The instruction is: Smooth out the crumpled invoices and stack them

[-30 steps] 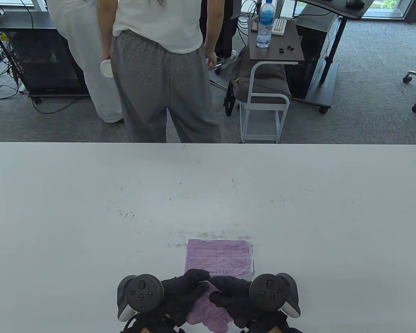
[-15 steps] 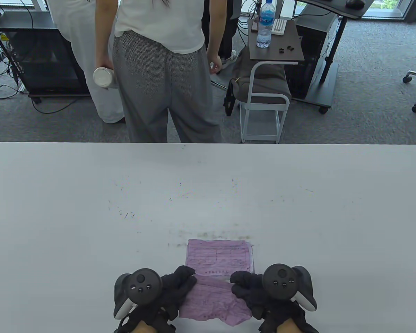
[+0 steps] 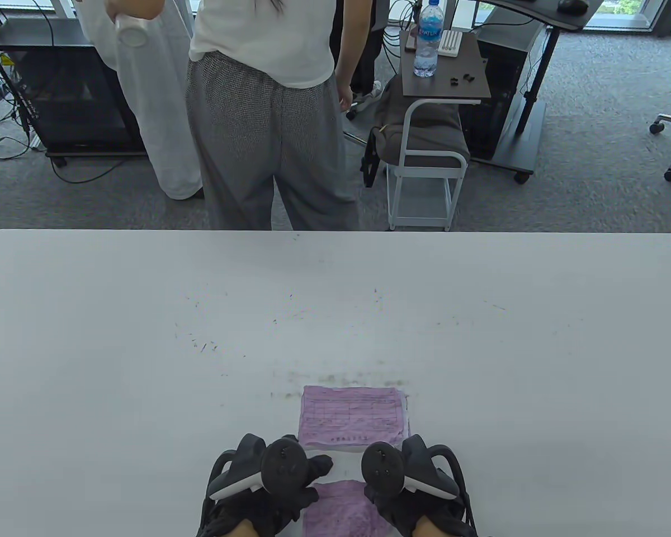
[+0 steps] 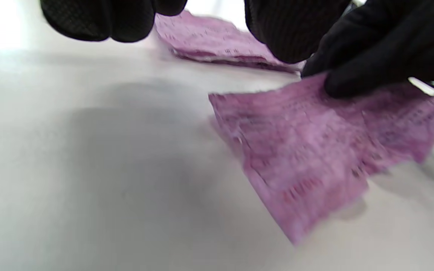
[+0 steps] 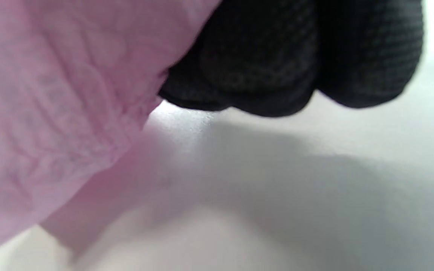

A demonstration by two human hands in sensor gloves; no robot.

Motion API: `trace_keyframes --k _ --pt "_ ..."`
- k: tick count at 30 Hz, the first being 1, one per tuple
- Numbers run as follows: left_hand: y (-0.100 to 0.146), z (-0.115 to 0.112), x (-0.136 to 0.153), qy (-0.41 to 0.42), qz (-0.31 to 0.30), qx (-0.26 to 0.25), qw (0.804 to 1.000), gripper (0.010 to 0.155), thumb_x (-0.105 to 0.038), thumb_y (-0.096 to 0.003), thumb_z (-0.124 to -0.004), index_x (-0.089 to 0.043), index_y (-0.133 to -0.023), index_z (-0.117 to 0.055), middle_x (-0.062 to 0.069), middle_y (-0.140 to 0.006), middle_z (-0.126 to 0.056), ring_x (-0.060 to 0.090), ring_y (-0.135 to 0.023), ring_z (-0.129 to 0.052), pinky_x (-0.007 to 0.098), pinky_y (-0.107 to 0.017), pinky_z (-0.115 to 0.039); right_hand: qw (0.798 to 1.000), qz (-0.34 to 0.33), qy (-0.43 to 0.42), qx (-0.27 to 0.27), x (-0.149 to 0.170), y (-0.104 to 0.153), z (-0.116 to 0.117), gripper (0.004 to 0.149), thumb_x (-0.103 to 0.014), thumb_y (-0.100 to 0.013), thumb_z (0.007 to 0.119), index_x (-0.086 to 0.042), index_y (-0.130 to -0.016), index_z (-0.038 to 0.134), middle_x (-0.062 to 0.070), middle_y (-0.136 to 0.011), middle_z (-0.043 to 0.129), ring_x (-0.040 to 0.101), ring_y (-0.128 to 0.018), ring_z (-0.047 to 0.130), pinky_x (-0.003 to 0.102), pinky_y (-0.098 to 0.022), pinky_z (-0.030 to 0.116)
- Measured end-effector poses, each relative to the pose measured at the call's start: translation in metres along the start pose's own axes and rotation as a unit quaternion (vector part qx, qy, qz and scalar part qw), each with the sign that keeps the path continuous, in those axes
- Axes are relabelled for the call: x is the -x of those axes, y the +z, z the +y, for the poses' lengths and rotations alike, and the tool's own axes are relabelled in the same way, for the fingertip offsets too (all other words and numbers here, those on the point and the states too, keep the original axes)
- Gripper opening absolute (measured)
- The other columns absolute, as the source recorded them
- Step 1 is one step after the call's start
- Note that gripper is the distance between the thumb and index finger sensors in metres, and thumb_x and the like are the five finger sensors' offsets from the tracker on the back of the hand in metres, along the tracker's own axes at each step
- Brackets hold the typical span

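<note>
Pink, creased invoice lies at the white table's six o'clock edge, just short of the flattened stack. Left hand and right hand pinch its sides; only the left wrist view shows fingertips gripping paper.

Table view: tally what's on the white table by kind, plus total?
Flattened pink invoice stack: 1 (sheet count cannot be told)
Loose crumpled pink invoice, held: 1
Gloved hands: 2, the left hand and right hand
Total: 4
</note>
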State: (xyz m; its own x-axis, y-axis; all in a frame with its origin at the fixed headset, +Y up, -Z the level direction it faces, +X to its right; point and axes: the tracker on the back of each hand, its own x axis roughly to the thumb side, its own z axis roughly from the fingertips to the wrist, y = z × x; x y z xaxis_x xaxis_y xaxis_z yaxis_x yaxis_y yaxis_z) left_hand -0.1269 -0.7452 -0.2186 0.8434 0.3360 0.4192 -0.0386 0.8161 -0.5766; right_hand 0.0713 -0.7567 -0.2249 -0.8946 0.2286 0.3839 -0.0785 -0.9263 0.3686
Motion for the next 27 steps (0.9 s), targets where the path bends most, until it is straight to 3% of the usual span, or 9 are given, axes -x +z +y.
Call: trace_keyframes --k 4,6,8,12,18,27 --pt "-0.015 -0.017 -0.008 -0.035 0.019 0.075 0.996 0.064 -0.040 -0.0573 -0.078 -0.030 -0.113 -0.048 0.034 -0.109 -0.012 0.069 -0.096 -0.034 0.068 -0.064 -0.055 1.000 0.010 0.001 -0.002 0.004 0.001 0.002 0.041 -0.030 -0.050 0.082 -0.007 -0.084 0.078 0.005 -0.047 0.098 0.017 -0.027 0.098 0.041 -0.027 0.090" --pt "-0.021 -0.028 -0.009 -0.073 0.050 0.107 0.990 0.069 -0.039 -0.0576 -0.077 -0.029 -0.113 -0.038 0.021 -0.105 0.005 0.066 -0.096 -0.016 0.069 -0.066 -0.046 1.000 0.011 0.001 0.002 0.004 0.001 0.003 0.041 -0.030 -0.050 0.082 -0.007 -0.084 0.077 0.005 -0.047 0.098 0.017 -0.027 0.098 0.041 -0.027 0.090" --pt "-0.025 -0.034 -0.009 -0.095 0.058 0.135 0.985 0.073 -0.042 -0.0577 -0.073 -0.033 -0.110 -0.023 0.022 -0.103 0.008 0.066 -0.095 -0.015 0.068 -0.066 -0.046 1.000 0.006 0.012 0.004 0.003 0.001 0.004 0.041 -0.030 -0.050 0.082 -0.008 -0.084 0.077 0.005 -0.047 0.098 0.018 -0.028 0.098 0.041 -0.027 0.090" --pt "-0.026 -0.037 -0.005 -0.057 0.076 0.154 0.983 0.078 -0.047 -0.0557 -0.074 -0.034 -0.108 -0.018 0.022 -0.104 0.009 0.064 -0.094 -0.004 0.070 -0.066 -0.035 0.999 0.008 0.028 0.016 0.004 0.003 0.002 0.042 -0.030 -0.049 0.083 -0.010 -0.085 0.077 0.005 -0.050 0.098 0.019 -0.031 0.099 0.042 -0.030 0.090" --pt "-0.028 -0.035 0.002 -0.043 0.086 0.151 0.984 0.078 -0.044 -0.0524 -0.078 -0.040 -0.105 -0.020 0.016 -0.104 0.010 0.061 -0.095 0.000 0.070 -0.067 -0.032 0.998 0.049 -0.008 -0.031 0.020 0.006 0.002 0.046 -0.024 -0.049 0.083 -0.011 -0.091 0.071 0.012 -0.069 0.093 0.027 -0.048 0.097 0.049 -0.040 0.086" --pt "-0.028 -0.035 0.008 -0.031 0.083 0.151 0.985 0.079 -0.045 -0.0506 -0.079 -0.043 -0.104 -0.021 0.015 -0.104 0.011 0.060 -0.094 0.003 0.071 -0.066 -0.028 0.990 0.140 -0.009 -0.031 0.038 0.014 -0.001 0.045 -0.020 -0.049 0.082 -0.011 -0.092 0.071 0.015 -0.072 0.092 0.029 -0.050 0.097 0.050 -0.041 0.086"
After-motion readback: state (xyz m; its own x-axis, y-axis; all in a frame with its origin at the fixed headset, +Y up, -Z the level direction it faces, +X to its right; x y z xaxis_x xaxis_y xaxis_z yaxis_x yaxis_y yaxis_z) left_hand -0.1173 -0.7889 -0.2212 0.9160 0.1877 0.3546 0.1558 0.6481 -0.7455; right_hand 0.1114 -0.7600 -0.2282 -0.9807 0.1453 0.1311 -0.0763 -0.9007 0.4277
